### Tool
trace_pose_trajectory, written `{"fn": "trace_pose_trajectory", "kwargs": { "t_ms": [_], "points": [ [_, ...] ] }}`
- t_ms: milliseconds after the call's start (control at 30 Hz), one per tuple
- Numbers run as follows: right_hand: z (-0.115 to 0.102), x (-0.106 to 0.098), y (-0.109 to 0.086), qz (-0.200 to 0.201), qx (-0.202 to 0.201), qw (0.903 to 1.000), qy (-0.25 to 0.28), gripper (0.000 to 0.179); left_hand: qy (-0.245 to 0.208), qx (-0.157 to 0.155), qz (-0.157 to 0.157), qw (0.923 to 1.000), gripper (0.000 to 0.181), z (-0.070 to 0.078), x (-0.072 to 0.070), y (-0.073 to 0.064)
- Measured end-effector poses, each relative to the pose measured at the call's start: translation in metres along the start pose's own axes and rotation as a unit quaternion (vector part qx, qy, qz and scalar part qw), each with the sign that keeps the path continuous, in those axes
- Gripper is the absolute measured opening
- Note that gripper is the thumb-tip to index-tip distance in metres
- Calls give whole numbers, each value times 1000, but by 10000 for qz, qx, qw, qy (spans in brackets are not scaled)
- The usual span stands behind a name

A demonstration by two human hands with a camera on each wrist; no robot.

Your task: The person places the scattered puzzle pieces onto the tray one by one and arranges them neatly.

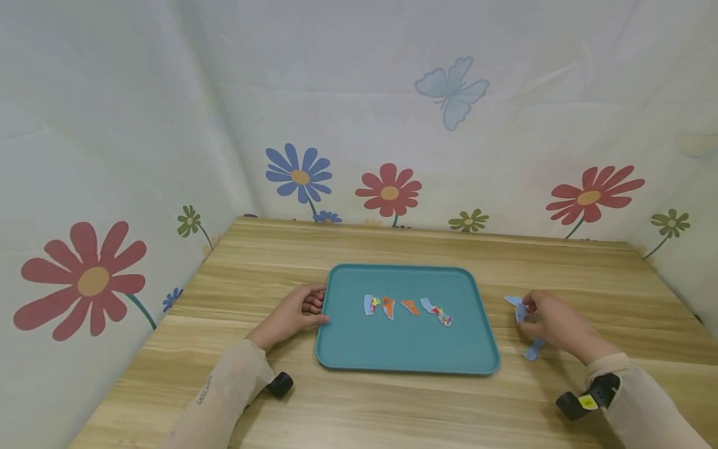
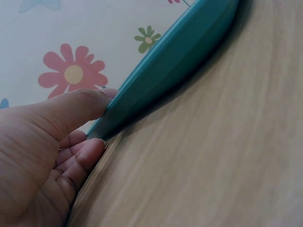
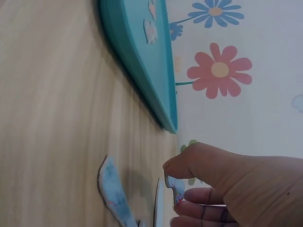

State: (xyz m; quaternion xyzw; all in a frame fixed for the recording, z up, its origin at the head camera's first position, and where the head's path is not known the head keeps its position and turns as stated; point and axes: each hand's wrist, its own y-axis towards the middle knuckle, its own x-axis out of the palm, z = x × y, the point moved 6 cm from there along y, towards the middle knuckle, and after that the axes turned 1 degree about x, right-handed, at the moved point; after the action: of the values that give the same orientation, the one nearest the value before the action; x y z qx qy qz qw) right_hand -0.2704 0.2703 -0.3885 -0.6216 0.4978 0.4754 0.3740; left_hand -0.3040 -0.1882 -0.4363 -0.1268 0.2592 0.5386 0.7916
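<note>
A teal tray [image 1: 404,350] lies flat, with several small printed puzzle pieces [image 1: 389,307] in a loose row on it, some orange, some pale blue. At its left edge, my left hand [image 1: 294,315] holds the rim, thumb over the top and fingers curled against the outer side [image 2: 137,90]. Right of the tray, my right hand [image 1: 552,321] pinches a pale blue puzzle piece [image 3: 176,186] between thumb and fingers, just above the table. Beside that hand lie another blue piece [image 1: 534,350] and a pointed blue piece [image 1: 513,300], partly hidden by the fingers in places.
The wooden table [image 1: 392,411] carries all of this. A white cloth with printed flowers [image 1: 388,192] and a butterfly stands behind and at the sides. A dark wrist camera [image 1: 573,405] sits on the right wrist and another [image 1: 280,384] on the left.
</note>
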Motion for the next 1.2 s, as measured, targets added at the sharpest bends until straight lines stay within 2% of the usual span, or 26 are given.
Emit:
{"fn": "trace_pose_trajectory", "kwargs": {
  "t_ms": [267,467,700,1200],
  "points": [
    [-11,-4,6,118,-163,9998,-31,40,54,32,-20,10000,70,-1,1,0],
    [-26,-7,13,256,-346,9990,-100,37,-2,63,-22,10000,69,0,0,0],
    [-48,-4,22,75,-540,9985,34,37,-12,68,-27,10000,69,0,-1,-1],
    [-72,14,43,-49,-1031,9946,-101,35,3,54,-6,10000,68,-3,1,1]
  ]
}}
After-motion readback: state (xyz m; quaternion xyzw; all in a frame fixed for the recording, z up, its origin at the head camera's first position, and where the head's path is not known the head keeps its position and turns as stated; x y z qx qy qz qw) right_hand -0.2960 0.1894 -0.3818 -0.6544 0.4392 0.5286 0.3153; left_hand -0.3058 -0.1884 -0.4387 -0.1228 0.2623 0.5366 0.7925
